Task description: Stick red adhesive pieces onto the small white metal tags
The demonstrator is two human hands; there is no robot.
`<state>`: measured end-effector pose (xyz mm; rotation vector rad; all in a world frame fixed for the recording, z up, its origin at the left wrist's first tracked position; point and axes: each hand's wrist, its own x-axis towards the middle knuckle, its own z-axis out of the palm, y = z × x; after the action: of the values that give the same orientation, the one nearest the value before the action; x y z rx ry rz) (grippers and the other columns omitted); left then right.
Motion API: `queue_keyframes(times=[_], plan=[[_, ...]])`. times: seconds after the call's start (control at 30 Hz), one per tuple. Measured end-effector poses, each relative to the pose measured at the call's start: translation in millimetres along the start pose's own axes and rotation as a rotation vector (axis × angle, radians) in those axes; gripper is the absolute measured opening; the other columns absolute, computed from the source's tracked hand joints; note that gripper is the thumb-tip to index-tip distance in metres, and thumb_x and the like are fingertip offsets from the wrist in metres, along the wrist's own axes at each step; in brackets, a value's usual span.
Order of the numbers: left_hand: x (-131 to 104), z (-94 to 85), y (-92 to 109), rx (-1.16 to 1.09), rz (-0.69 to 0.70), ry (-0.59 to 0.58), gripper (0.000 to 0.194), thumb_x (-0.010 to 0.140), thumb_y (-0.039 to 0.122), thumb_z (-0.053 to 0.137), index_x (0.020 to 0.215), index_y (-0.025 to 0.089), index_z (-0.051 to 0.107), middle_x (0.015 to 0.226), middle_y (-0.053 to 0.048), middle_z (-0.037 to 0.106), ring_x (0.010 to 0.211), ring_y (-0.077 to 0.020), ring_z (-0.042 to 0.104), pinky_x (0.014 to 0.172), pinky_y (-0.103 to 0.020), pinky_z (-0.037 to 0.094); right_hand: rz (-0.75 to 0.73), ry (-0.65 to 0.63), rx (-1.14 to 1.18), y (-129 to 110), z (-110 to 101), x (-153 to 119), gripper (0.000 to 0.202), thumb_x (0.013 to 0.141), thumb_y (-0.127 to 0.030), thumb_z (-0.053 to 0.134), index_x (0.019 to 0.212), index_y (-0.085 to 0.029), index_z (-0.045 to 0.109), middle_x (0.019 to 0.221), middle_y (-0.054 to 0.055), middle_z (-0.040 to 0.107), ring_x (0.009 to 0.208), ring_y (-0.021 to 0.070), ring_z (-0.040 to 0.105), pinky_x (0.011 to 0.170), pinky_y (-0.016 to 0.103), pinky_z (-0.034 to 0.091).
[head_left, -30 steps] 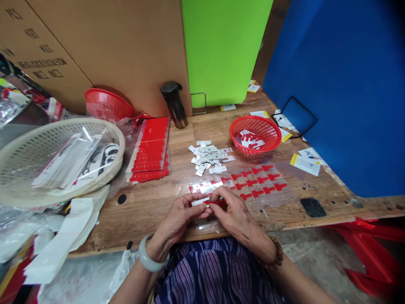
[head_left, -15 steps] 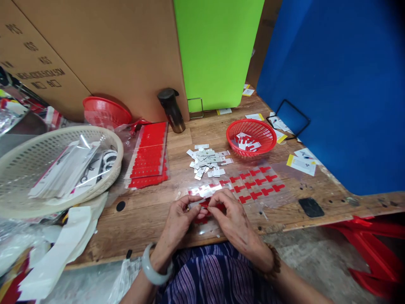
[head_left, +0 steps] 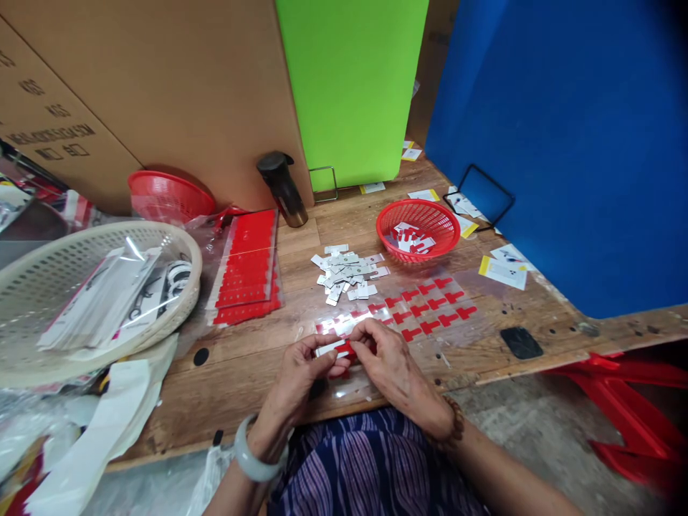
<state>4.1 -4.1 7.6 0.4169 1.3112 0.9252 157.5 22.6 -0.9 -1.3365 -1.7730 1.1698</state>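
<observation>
Near the table's front edge, my left hand [head_left: 304, 369] pinches a small white piece [head_left: 330, 348] between thumb and fingers. My right hand [head_left: 383, 357] has its fingertips closed on a red sticker [head_left: 345, 348] at the right end of that piece. Under and beyond both hands lies a clear sheet with rows of red T-shaped stickers [head_left: 419, 310]. Behind it is a loose pile of small white-grey pieces [head_left: 347, 271]. A red basket [head_left: 448, 247] to the right of the pile holds white pieces with red parts.
At left stand a large cream basket [head_left: 194, 287] with printed cards, and stacked red sticker sheets [head_left: 248, 258]. A dark tumbler [head_left: 284, 190] is by the cardboard. A green panel [head_left: 352, 86] and blue panel [head_left: 564, 158] rise behind. A black square [head_left: 521, 343] lies at right.
The white piece and red sticker between my hands now show more plainly. The view has shifted slightly, moving most of the table items leftward in the picture. Both hands remain close together.
</observation>
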Motion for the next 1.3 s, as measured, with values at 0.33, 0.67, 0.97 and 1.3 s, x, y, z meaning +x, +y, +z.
queue_keyframes(times=[0.33,0.67,0.97,1.3], plan=[[-1.7,2.3,0.3,-0.003,-0.008,-0.003,0.049,0.057,0.020,0.083,0.098,0.008,0.059,0.067,-0.010,0.074,0.057,-0.0146,0.069,0.059,-0.019,0.054,-0.086,0.029,-0.086,5.9,3.3,-3.2,0.013,0.082,-0.009,0.047,0.077,-0.020,0.050,0.076,0.000,0.056,0.073,0.0148,0.052,0.068,0.027,0.039],[-0.2,1.5,-0.5,0.019,0.001,-0.014,0.047,0.059,0.020,0.081,0.099,0.007,0.060,0.068,-0.011,0.074,0.057,-0.0143,0.069,0.060,-0.019,0.055,-0.107,0.066,-0.146,3.6,5.4,-3.5,0.015,0.083,-0.008,0.048,0.074,-0.020,0.051,0.075,0.000,0.056,0.072,0.0153,0.051,0.068,0.028,0.037],[2.7,-1.8,-5.6,0.015,0.010,-0.002,0.042,0.061,0.019,0.081,0.097,0.008,0.062,0.067,-0.010,0.073,0.057,-0.0145,0.069,0.059,-0.018,0.054,-0.088,0.095,-0.161,6.4,6.6,-3.6,0.012,0.082,-0.011,0.053,0.075,-0.020,0.055,0.080,0.001,0.056,0.079,0.0174,0.051,0.073,0.030,0.039],[5.9,-2.6,-8.8,-0.012,0.003,0.036,0.035,0.063,0.013,0.079,0.093,0.008,0.064,0.066,-0.009,0.073,0.056,-0.0142,0.069,0.058,-0.018,0.056,-0.010,0.136,0.095,26.8,-0.5,10.4,0.021,0.080,-0.016,0.053,0.100,-0.019,0.052,0.078,0.000,0.056,0.068,0.0143,0.055,0.062,0.026,0.044]])
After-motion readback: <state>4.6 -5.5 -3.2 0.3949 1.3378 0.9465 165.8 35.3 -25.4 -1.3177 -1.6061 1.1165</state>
